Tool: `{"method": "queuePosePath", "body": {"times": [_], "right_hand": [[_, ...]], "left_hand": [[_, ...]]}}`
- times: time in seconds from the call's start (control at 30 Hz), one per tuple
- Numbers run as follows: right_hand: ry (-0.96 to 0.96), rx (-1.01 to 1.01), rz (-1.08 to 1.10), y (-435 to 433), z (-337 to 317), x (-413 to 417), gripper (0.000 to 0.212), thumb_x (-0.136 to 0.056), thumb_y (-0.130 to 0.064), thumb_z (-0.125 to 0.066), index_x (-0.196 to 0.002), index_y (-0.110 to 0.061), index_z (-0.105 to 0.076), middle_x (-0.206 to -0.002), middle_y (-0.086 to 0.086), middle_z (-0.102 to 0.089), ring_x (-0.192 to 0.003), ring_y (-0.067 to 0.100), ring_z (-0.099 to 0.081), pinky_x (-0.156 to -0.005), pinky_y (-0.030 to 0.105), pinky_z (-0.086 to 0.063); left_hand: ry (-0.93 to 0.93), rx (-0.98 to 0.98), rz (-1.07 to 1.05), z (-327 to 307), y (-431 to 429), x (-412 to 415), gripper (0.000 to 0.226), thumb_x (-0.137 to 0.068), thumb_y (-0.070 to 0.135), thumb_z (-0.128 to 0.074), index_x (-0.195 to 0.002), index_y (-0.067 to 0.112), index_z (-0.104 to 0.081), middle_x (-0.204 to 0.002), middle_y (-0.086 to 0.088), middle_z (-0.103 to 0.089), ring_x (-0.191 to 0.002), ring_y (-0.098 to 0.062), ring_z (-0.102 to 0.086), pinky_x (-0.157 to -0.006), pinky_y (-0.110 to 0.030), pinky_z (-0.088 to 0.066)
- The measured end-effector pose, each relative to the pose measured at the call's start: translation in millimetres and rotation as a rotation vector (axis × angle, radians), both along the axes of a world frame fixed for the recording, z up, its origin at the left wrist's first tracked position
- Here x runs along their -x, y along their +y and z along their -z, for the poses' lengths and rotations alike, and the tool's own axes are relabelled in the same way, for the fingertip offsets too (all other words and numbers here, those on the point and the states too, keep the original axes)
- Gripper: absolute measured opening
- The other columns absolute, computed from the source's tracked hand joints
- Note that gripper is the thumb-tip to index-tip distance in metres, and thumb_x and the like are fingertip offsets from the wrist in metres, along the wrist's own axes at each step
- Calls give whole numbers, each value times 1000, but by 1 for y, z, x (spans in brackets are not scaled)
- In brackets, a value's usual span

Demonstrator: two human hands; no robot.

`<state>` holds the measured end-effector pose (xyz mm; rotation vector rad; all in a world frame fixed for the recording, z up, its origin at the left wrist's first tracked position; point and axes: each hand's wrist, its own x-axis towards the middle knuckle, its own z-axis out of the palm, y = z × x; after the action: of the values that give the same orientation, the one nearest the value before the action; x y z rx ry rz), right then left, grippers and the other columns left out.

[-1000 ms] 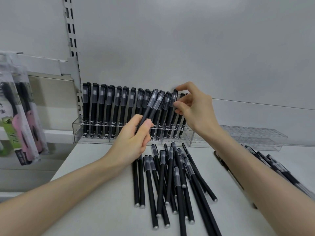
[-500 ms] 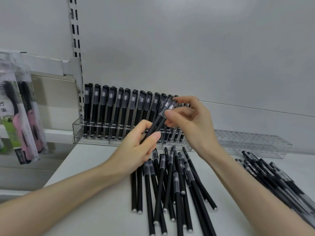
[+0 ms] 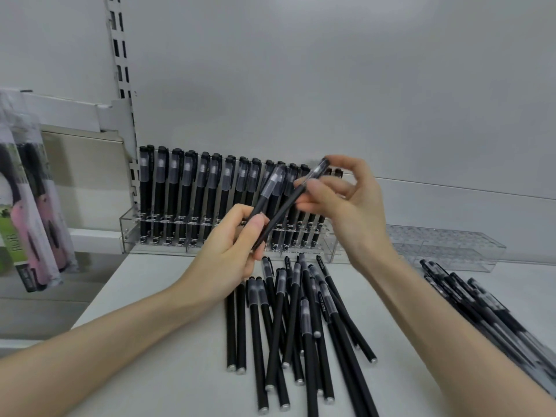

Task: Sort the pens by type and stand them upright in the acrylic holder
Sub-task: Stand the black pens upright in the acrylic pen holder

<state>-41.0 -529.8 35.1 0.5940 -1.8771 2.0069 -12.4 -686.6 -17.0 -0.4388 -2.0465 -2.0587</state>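
- Progress, done: the acrylic holder (image 3: 128, 233), at middle left against the back wall, carries a row of standing pens (image 3: 186, 194), caps up, across most of its width. Whether free slots remain at its right end cannot be told, since the hands cover that part.
- Progress, left: a heap of loose pens (image 3: 282, 323) lies on the shelf (image 3: 150, 311) in the lower centre of the frame. A further pile (image 3: 493, 314), apparently of another type, lies at lower right. A second holder (image 3: 451, 245) at middle right stands without pens. By judgement, well over half of the work remains.
- Step in hand: the held pen (image 3: 289, 203) is in the centre of the frame, in front of the filled row and above the heap. A second pen (image 3: 270, 188) lies just beside it, to its left.
- Grip: the left hand (image 3: 231, 257) has thumb and fingers curled round the lower barrels of both pens. The right hand (image 3: 355, 215) pinches the held pen near its cap between thumb and fingertips, with the other fingers loosely raised.
- Axis: both pens run diagonally from lower left to upper right, caps uppermost and tilted right, barrel ends hidden in the left hand.
- Surroundings: packaged goods (image 3: 30, 206) hang at far left.
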Motion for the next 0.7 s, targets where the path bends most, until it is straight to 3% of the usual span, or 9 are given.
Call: {"method": "queuePosePath", "body": {"times": [0.1, 0.33, 0.6, 0.7], "right_hand": [[124, -57, 142, 14, -13, 2, 34, -90, 4, -58, -114, -18, -49, -88, 11, -69, -67, 16, -69, -69, 27, -58], [314, -223, 365, 21, -6, 19, 37, -91, -1, -58, -116, -27, -52, -83, -6, -59, -67, 16, -69, -75, 36, -59], [343, -365, 404, 17, 10, 35, 38, -89, -2, -60, -116, -29, -55, -81, -2, -61, -74, 29, -67, -76, 44, -56], [307, -460, 400, 17, 17, 40, 40, -89, 1, -59, -122, -21, -54, -79, -2, -63, -73, 23, -68, -77, 45, -56]], "left_hand": [[32, 9, -73, -1, -3, 1, 21, -100, 24, -37, -102, 9, -52, -60, -3, -46, -36, -5, -27, -35, -13, -24], [19, 15, -48, 1, -2, 2, 22, -101, 21, -34, -102, 12, -54, -60, -6, -42, -38, -7, -25, -36, -14, -23], [69, 66, -96, 1, -4, 5, 26, -102, 23, -34, -104, 18, -59, -56, -5, -34, -40, -6, -26, -39, -13, -25], [46, 57, -103, 2, -5, 6, 26, -102, 18, -34, -104, 15, -59, -57, -6, -34, -40, -5, -26, -39, -12, -25]]}}
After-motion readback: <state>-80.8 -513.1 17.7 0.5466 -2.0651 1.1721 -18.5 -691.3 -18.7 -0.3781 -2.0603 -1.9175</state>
